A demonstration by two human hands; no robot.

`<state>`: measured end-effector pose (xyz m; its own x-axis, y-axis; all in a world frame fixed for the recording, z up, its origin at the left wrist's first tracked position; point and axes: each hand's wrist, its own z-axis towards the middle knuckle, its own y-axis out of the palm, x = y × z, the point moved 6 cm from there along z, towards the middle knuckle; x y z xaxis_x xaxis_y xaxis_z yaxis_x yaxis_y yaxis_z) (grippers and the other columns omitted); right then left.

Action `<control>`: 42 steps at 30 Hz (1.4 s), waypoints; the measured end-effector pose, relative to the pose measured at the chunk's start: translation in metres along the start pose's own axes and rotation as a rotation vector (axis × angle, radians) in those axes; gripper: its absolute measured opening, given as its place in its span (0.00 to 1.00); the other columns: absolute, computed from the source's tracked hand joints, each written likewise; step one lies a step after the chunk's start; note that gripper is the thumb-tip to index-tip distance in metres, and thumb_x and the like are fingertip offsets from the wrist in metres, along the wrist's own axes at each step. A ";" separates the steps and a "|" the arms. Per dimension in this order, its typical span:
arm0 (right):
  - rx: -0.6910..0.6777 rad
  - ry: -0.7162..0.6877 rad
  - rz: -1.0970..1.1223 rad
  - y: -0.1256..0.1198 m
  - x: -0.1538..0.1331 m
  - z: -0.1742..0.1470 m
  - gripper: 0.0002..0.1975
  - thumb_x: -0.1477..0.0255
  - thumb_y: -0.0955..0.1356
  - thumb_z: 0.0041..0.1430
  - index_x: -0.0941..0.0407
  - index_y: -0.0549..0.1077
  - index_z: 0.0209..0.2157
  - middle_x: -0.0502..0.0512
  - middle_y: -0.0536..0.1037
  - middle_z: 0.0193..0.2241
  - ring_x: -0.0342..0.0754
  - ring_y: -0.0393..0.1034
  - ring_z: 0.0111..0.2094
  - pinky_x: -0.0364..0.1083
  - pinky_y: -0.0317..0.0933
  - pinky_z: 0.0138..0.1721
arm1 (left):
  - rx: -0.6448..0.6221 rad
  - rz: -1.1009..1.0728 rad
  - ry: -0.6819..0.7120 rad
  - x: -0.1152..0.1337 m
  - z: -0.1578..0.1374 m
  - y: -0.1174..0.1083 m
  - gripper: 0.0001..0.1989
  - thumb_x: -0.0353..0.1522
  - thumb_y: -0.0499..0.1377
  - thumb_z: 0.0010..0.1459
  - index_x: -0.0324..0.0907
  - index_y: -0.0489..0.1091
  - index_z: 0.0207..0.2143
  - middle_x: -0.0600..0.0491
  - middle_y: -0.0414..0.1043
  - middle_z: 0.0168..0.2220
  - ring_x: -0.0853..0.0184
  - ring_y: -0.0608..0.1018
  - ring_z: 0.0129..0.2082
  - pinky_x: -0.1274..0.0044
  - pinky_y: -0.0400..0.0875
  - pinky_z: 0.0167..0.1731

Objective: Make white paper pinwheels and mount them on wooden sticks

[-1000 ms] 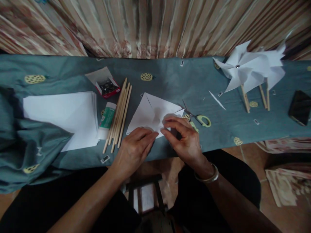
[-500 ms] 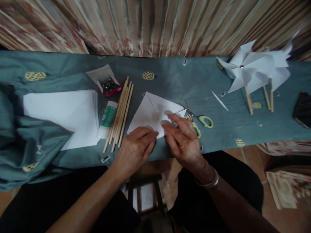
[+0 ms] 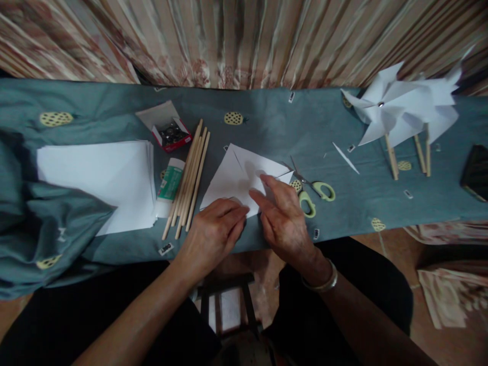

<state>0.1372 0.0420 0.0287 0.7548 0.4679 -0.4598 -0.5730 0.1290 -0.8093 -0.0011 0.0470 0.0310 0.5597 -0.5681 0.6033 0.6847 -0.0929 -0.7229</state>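
Observation:
A white square sheet of paper (image 3: pixel 249 170), with slits running in from its corners, lies turned like a diamond on the cloth. My left hand (image 3: pixel 215 223) is closed at its near left edge, thumb and forefinger pressed together on the paper; their tips are partly hidden. Over the right part of the sheet, my right hand (image 3: pixel 285 216) is open, with its forefinger and thumb apart and the fingertips at the paper's surface. Green-handled scissors (image 3: pixel 322 190) lie just beyond my right hand, their blades close to the sheet's right corner.
Left of the sheet lie several wooden sticks (image 3: pixel 189 178), a glue stick (image 3: pixel 170 184), an open box of metal pins (image 3: pixel 171 133) and a paper stack (image 3: pixel 95 168), partly under bunched cloth (image 3: pixel 46 218). At right are paper pinwheels (image 3: pixel 398 104), a paper sliver (image 3: pixel 345 158) and a dark object (image 3: pixel 476 172).
My right hand has shifted slightly left across the paper, uncovering more of the scissors' near handle. My left hand and the sheet stay about where they were.

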 end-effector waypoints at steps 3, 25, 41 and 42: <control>-0.009 -0.027 -0.058 0.004 -0.001 0.000 0.20 0.80 0.60 0.64 0.55 0.69 0.55 0.62 0.64 0.61 0.58 0.58 0.62 0.61 0.59 0.60 | -0.006 0.005 0.003 0.001 0.001 -0.001 0.09 0.26 0.55 0.62 0.34 0.75 0.41 0.46 0.77 0.36 0.65 0.79 0.37 0.73 0.78 0.39; -0.143 0.007 -0.190 0.009 -0.004 -0.001 0.20 0.77 0.58 0.66 0.56 0.67 0.57 0.62 0.64 0.62 0.56 0.55 0.64 0.58 0.56 0.60 | -0.039 0.099 0.015 0.004 -0.002 0.005 0.10 0.26 0.57 0.60 0.32 0.73 0.43 0.44 0.72 0.40 0.63 0.78 0.39 0.71 0.78 0.40; -0.132 0.138 -0.329 -0.022 0.036 0.024 0.24 0.75 0.57 0.66 0.63 0.61 0.62 0.68 0.64 0.63 0.56 0.59 0.63 0.58 0.54 0.60 | -0.067 0.284 0.162 -0.002 0.009 -0.012 0.09 0.29 0.55 0.63 0.36 0.73 0.41 0.45 0.75 0.40 0.61 0.77 0.40 0.69 0.77 0.39; -0.144 0.132 -0.321 -0.021 0.037 0.024 0.24 0.75 0.57 0.66 0.63 0.61 0.62 0.69 0.64 0.62 0.56 0.59 0.63 0.58 0.55 0.60 | -0.071 0.288 0.159 -0.003 0.009 -0.013 0.09 0.29 0.54 0.63 0.36 0.73 0.41 0.45 0.75 0.41 0.61 0.77 0.40 0.69 0.77 0.40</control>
<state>0.1690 0.0777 0.0376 0.9287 0.3058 -0.2097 -0.2567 0.1221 -0.9587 -0.0079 0.0575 0.0415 0.6416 -0.6994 0.3150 0.4718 0.0361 -0.8809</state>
